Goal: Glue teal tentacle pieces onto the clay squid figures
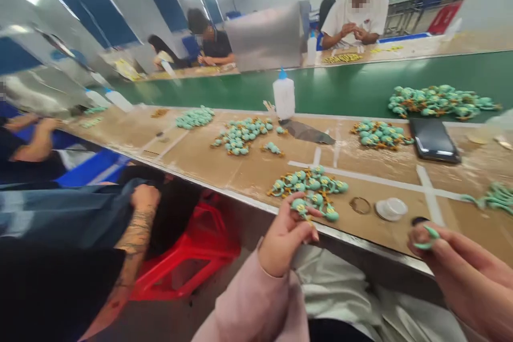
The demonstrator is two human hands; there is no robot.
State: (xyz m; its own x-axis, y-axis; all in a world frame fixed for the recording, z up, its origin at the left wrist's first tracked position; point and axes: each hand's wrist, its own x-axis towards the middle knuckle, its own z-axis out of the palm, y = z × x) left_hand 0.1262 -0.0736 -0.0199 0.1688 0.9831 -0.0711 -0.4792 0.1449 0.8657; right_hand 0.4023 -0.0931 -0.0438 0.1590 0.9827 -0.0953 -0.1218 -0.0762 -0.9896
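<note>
Head view, left hand (285, 240): reaching up to the table edge from a pink sleeve, half curling, pinching one green figure (300, 207) between thumb and fingers.
Figure's place: hovering just in front of the nearest pile, at the near edge of the table (192, 163).
Figure's direction: slanting along its long axis, pointing its round head up and left, its orange end down and right.
Right hand (460, 262): closing thumb and fingertips tightly on one curved green strip (432, 236), well apart from the left hand.
Strip's direction: bending like a crescent, running its long axis roughly up and down, turning its hollow side and both tips leftward.
Figure piles: counting four large ones, lying near the left hand (320, 179), farther up the table (242, 136), beside the phone and on the green belt (340, 83); overlapping too much for counting single figures.
Strip pile: counting one, lying at the right edge (495, 199).
Phone (435, 140): counting one, lying flat beyond the right hand.
White cup (390, 209): counting one, sitting between both hands, just beside one brown ring (359, 205).
White bottle (284, 99): standing upright near the belt, counting one here, at least three more appearing farther off.
Red stool (188, 256): counting one, standing below the table, near a co-worker's tattooed forearm (134, 240).
</note>
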